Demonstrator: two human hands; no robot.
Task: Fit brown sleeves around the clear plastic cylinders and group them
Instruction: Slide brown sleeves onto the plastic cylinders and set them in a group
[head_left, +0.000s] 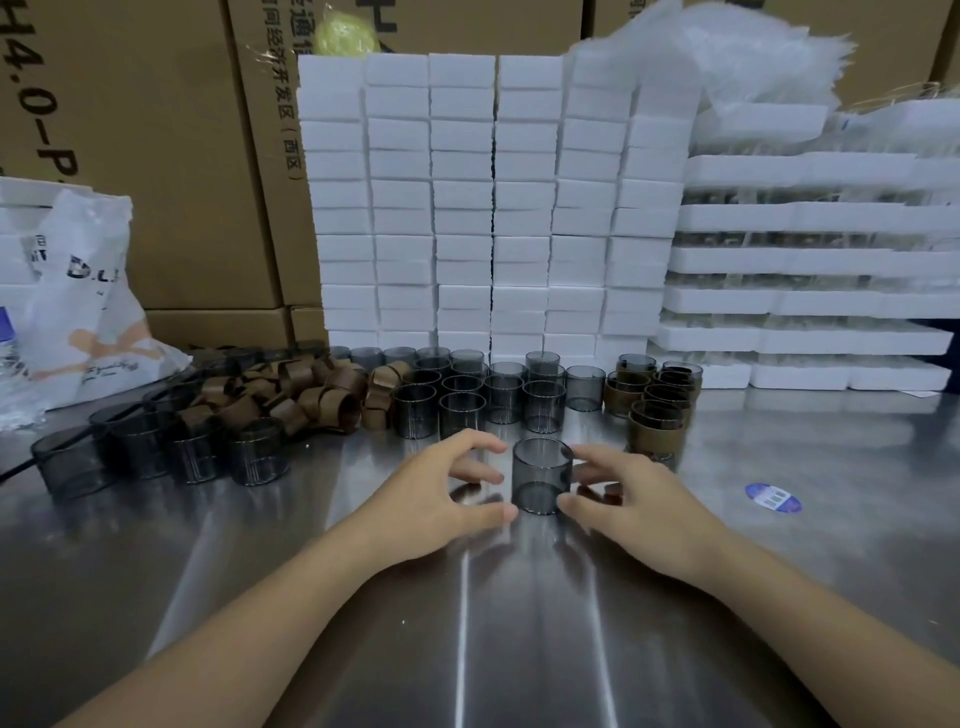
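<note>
1. Cylinder (543, 475): upright on the metal table (519, 634), open at the top, nothing seen inside.
2. Left hand (447, 491) and right hand (631, 501): cupped on either side of it with fingers half curled. Thumb tips lie at its base, and a gap shows before the left fingers. Whether either hand grips cannot be told.
3. Bare cylinders (467, 397): upright in rows behind it, with more (156, 449) at far left.
4. Loose brown sleeves (291, 389): heaped between those two groups.
5. Sleeved cylinders (654, 410): clustered at right, near the right hand.
6. Open room: bare table in front of the rows and around both forearms; a blue sticker (773, 498) lies at right.
7. Rear edge: foam blocks (493, 208), stacked white trays (805, 260), cardboard boxes (156, 156) and a plastic bag (88, 322).
8. The trays' contents are blurred, and the bag is cut off at left.
</note>
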